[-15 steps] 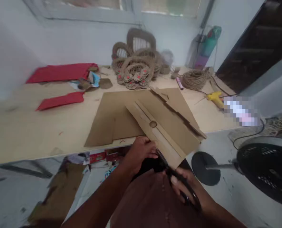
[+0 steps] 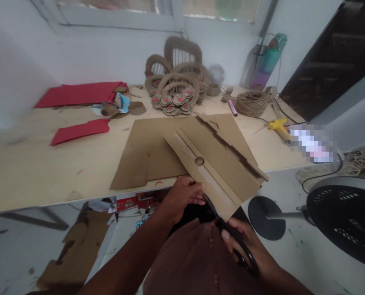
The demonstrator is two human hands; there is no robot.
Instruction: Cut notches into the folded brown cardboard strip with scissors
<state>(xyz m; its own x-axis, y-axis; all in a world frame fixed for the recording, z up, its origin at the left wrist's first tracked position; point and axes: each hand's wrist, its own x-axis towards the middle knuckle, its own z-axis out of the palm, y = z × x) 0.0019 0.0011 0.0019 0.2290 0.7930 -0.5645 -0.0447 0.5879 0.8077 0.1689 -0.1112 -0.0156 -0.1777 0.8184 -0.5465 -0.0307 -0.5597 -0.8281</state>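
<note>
My left hand (image 2: 182,196) pinches the cardboard strip (image 2: 213,172) overhanging the table's (image 2: 47,176) near edge, right hand (image 2: 247,250) clenched on scissors (image 2: 228,233) biting in; strip could twist, skewing the cut.

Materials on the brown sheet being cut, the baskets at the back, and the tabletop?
Sheet: likely matte corrugated cardboard, going by its flat brown face and stiff folds. Baskets: seemingly jute twine wrapped over frames, with a coarse ribbed weave. Tabletop: pale wood or plywood with faint grain, its finish unclear.
</note>
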